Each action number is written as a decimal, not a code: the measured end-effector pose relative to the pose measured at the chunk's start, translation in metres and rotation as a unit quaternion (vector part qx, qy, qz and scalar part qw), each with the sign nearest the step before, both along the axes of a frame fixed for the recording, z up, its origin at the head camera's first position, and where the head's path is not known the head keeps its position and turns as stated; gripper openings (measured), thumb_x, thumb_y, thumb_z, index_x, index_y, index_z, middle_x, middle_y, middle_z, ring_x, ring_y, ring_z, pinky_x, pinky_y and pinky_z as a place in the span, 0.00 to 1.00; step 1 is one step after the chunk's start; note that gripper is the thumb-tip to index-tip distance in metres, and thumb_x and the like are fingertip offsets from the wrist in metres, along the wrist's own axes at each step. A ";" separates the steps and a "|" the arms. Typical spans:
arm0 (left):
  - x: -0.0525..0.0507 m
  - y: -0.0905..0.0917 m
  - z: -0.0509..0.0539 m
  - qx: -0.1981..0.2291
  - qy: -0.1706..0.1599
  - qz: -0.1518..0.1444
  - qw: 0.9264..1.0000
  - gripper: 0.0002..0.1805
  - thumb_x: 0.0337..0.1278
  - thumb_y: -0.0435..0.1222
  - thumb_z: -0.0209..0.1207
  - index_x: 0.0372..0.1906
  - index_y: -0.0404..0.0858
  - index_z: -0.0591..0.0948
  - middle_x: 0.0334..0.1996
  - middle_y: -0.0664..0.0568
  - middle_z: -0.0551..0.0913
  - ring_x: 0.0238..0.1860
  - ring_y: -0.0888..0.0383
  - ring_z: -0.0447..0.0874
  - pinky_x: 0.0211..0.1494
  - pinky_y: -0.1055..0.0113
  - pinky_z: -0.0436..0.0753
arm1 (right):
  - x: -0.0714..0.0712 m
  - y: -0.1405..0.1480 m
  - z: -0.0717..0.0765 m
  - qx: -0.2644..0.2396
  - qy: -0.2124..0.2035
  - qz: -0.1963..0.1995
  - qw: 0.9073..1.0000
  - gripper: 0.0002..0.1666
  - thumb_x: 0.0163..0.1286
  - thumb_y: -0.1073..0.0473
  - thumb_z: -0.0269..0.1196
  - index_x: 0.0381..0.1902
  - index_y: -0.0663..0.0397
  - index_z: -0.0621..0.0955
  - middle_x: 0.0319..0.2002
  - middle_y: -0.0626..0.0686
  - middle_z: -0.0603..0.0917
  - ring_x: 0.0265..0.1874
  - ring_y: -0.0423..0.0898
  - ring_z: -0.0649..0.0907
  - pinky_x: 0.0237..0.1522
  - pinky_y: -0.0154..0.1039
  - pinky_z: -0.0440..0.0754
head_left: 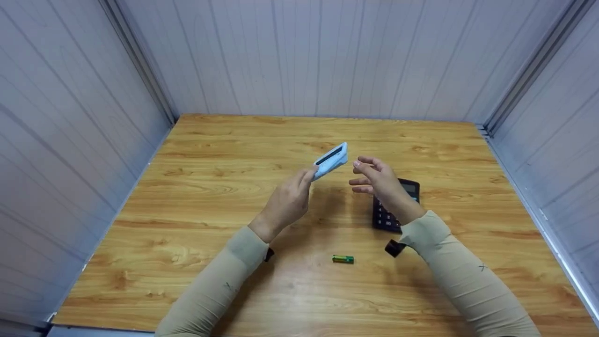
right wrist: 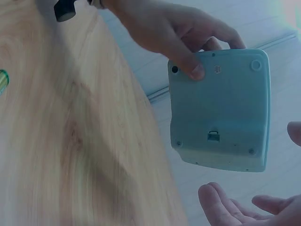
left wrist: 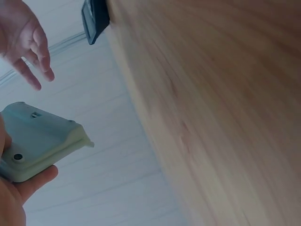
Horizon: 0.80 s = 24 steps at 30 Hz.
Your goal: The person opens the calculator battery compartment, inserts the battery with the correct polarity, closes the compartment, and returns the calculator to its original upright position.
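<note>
My left hand grips a light blue calculator by its near end and holds it raised above the table. Its thumb lies on the calculator's back in the right wrist view, where rubber feet, screws and a small latch show on the casing. A dark strip is visible on the face in the head view; the keys are hidden. My right hand hovers just right of the calculator with fingers spread and relaxed, holding nothing and apart from it. Below that hand and forearm lies a black calculator, partly covered.
A green and yellow battery lies on the wood-grain table, between the forearms. Pale panel walls enclose the table at the back and both sides. A black wrist camera hangs by the right cuff.
</note>
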<state>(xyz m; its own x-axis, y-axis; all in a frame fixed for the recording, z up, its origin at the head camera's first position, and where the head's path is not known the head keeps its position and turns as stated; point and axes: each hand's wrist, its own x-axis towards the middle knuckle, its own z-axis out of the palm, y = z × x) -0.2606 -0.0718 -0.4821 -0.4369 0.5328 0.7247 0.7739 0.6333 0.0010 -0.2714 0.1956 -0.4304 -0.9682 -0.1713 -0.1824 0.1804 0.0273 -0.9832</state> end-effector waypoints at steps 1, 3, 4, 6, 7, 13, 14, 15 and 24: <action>0.000 0.000 0.000 -0.018 0.015 0.008 1.000 0.27 0.72 0.20 0.60 0.72 0.27 0.72 0.56 0.36 0.85 0.51 0.45 0.92 0.54 0.57 0.93 | 0.000 0.000 0.001 -0.007 -0.005 0.001 1.000 0.41 0.85 0.45 0.59 0.84 0.60 0.62 0.71 0.66 0.72 0.51 0.51 0.89 0.56 0.44 0.91; 0.001 0.000 0.000 -0.050 0.034 0.024 0.998 0.27 0.72 0.21 0.61 0.72 0.28 0.73 0.56 0.37 0.86 0.51 0.46 0.92 0.53 0.59 0.94 | 0.000 -0.001 0.002 -0.019 -0.011 0.004 1.000 0.41 0.85 0.45 0.59 0.84 0.60 0.62 0.68 0.64 0.74 0.50 0.52 0.89 0.55 0.43 0.92; 0.001 0.000 0.000 -0.066 0.038 0.032 0.997 0.27 0.72 0.22 0.62 0.72 0.29 0.73 0.56 0.37 0.86 0.50 0.47 0.92 0.52 0.60 0.94 | 0.000 -0.002 0.002 -0.022 -0.014 0.005 1.000 0.40 0.85 0.45 0.59 0.83 0.60 0.62 0.66 0.63 0.75 0.50 0.52 0.89 0.54 0.42 0.92; 0.002 0.000 0.000 -0.096 0.042 0.044 0.994 0.27 0.74 0.25 0.63 0.74 0.31 0.73 0.58 0.38 0.86 0.52 0.48 0.92 0.52 0.60 0.94 | 0.001 -0.003 0.002 -0.028 -0.019 0.008 0.999 0.39 0.86 0.46 0.58 0.83 0.60 0.63 0.63 0.61 0.76 0.48 0.51 0.90 0.53 0.42 0.93; 0.002 0.000 0.000 -0.110 0.044 0.048 0.992 0.28 0.74 0.27 0.64 0.74 0.32 0.73 0.59 0.38 0.86 0.52 0.48 0.92 0.52 0.60 0.94 | 0.001 -0.004 0.003 -0.031 -0.022 0.011 0.999 0.39 0.86 0.47 0.58 0.83 0.60 0.62 0.62 0.61 0.77 0.47 0.51 0.90 0.53 0.41 0.93; 0.004 0.003 -0.001 -0.166 0.071 0.059 0.982 0.27 0.77 0.34 0.64 0.75 0.36 0.72 0.62 0.40 0.86 0.58 0.45 0.91 0.56 0.57 0.93 | 0.003 -0.009 0.003 -0.072 -0.046 0.034 0.996 0.36 0.87 0.50 0.55 0.82 0.63 0.62 0.53 0.58 0.82 0.39 0.47 0.92 0.51 0.40 0.93; 0.004 0.003 0.000 -0.171 0.077 0.059 0.980 0.27 0.78 0.35 0.64 0.74 0.36 0.72 0.62 0.40 0.86 0.58 0.44 0.91 0.56 0.57 0.93 | 0.003 -0.009 0.003 -0.078 -0.048 0.039 0.995 0.35 0.88 0.50 0.55 0.81 0.64 0.62 0.52 0.56 0.84 0.39 0.47 0.92 0.51 0.40 0.94; 0.004 0.004 -0.001 -0.175 0.083 0.058 0.979 0.26 0.79 0.36 0.64 0.74 0.37 0.72 0.62 0.40 0.87 0.58 0.44 0.91 0.56 0.56 0.93 | 0.003 -0.009 0.002 -0.083 -0.050 0.044 0.994 0.35 0.88 0.50 0.55 0.80 0.64 0.63 0.50 0.55 0.84 0.39 0.47 0.92 0.50 0.40 0.93; 0.004 0.003 -0.002 -0.250 0.146 0.076 0.954 0.25 0.80 0.40 0.62 0.75 0.44 0.73 0.64 0.42 0.85 0.59 0.41 0.90 0.59 0.50 0.93 | 0.001 -0.010 -0.003 -0.104 -0.097 0.034 0.989 0.31 0.89 0.54 0.50 0.82 0.61 0.63 0.52 0.53 0.87 0.45 0.45 0.91 0.51 0.39 0.93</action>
